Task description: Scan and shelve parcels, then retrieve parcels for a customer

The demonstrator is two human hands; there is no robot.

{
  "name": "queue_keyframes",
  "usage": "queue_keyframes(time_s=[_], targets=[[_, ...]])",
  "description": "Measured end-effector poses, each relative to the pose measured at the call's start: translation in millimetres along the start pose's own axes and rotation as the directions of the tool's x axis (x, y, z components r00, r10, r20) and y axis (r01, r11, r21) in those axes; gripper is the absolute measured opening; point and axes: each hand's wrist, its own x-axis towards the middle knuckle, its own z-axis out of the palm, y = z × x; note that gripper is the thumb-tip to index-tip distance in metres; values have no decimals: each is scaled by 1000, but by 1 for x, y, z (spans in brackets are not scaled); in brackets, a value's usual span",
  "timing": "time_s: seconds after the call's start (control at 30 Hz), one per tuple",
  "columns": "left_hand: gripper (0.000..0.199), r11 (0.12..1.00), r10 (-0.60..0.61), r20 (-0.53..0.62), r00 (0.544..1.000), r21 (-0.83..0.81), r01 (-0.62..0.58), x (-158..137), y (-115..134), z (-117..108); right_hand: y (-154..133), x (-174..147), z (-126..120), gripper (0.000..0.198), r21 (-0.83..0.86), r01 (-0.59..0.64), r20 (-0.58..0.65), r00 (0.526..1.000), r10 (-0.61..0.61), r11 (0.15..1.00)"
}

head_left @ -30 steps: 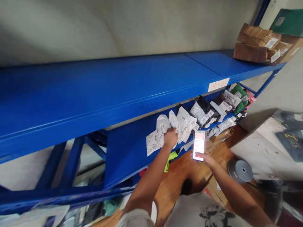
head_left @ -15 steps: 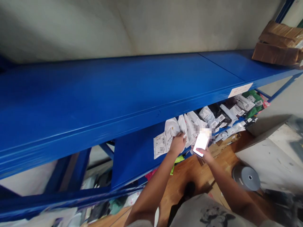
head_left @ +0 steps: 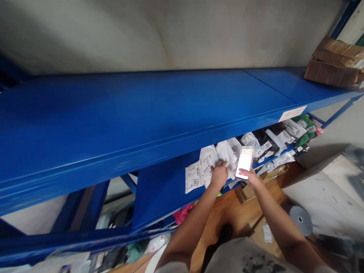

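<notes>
My left hand (head_left: pixel 220 174) is at the front of the middle shelf, its fingers curled on the lower edge of a white mailing bag (head_left: pixel 224 151). Left of it lie a white mailing bag (head_left: pixel 206 161), its number partly covered by my hand, and a flatter one labelled 3022 (head_left: pixel 193 177). My right hand (head_left: pixel 251 178) grips a smartphone (head_left: pixel 243 165) with a lit white screen; the thumb rests near a red bar at the screen's bottom. Pixelation hides the phone's top end.
Blue upper shelf (head_left: pixel 159 110) overhangs the bags. Numbered parcels (head_left: pixel 267 146) continue to the right, with a green bag (head_left: pixel 309 129) at the end. Cardboard boxes (head_left: pixel 331 72) sit on the upper shelf. A grey roll (head_left: pixel 300 220) stands near the floor at right.
My left hand has moved slightly right along the bags, and the bag at its fingers now lies flatter and wider. The phone has shifted slightly right. The view has tilted a little.
</notes>
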Motion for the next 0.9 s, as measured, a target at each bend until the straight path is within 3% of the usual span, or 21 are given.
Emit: queue_keyframes(time_s=[0.27,0.37,0.47,0.53,0.6,0.67,0.7,0.73,0.8,0.9], targets=[[11,959,-15,-83,996,-285,-9,1,-1,4,-61,-48,-9,62,154,188,-60,982,-181,970],[24,887,-61,-153,986,-462,-17,-15,-8,4,-86,-84,-19,68,216,260,-86,965,-247,941],[44,774,-54,-97,994,-633,-20,-43,5,15,-94,-119,-25,78,247,290,-56,957,-285,924],[56,629,18,15,1000,-778,0,-62,27,26,-90,-138,-28,84,277,262,-33,964,-263,924],[51,315,97,130,987,-945,94,-79,53,31,-81,-155,-34,87,305,222,-21,974,-227,926],[57,-32,96,165,982,-985,169,-93,76,30,-72,-170,-46,89,298,206,-35,978,-205,932],[66,-127,46,149,988,-980,154,-100,85,28,-69,-179,-55,89,281,208,-57,978,-200,937],[73,-142,-27,111,993,-984,106,-107,92,26,-68,-189,-67,88,259,215,-92,976,-198,942],[79,-93,-149,19,989,-996,5,-125,106,23,-68,-211,-95,86,216,218,-172,968,-182,952],[83,-103,-191,-4,982,-994,-24,-160,130,27,-77,-255,-143,80,208,204,-312,941,-132,957]])
